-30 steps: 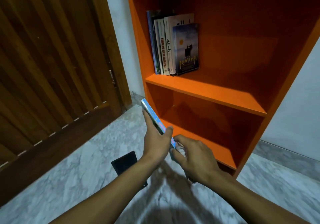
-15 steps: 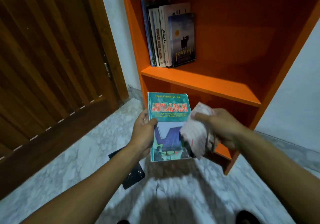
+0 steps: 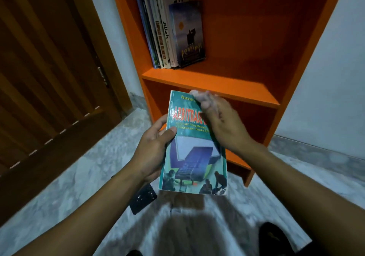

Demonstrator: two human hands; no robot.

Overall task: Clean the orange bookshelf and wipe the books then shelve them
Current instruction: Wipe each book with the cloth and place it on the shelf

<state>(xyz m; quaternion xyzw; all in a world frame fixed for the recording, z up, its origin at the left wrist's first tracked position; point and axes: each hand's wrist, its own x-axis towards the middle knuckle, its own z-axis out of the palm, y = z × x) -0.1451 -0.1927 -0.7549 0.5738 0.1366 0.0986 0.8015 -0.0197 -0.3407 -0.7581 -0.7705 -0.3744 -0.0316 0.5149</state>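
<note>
Book in hand: a green paperback book (image 3: 192,145) with red title lettering and a picture of a laptop on its cover, held face up in front of the lower part of the bookshelf, above the floor.
Left hand: the left hand (image 3: 156,149) grips the book's left edge, thumb curled onto the cover, fingers underneath.
Right hand: the right hand (image 3: 219,125) lies over the upper right of the cover, its fingers closed round a crumpled white cloth (image 3: 199,95) that presses on the book's far top edge; the cloth is blurred.
Bookshelf: an orange wooden bookshelf (image 3: 217,85) stands against the white wall, far and right of centre.
Shelved books: a row of upright books (image 3: 167,32) stands at the left end of the upper visible shelf, leaning against the left side panel; the rightmost one, a dark blue book (image 3: 187,36), shows its front cover.
Floor: grey-white marbled floor (image 3: 83,176), with a flat black object (image 3: 142,200) lying on it near the left wrist; what it is cannot be told.
Left side: a brown slatted wooden door (image 3: 49,73) fills the left.
</note>
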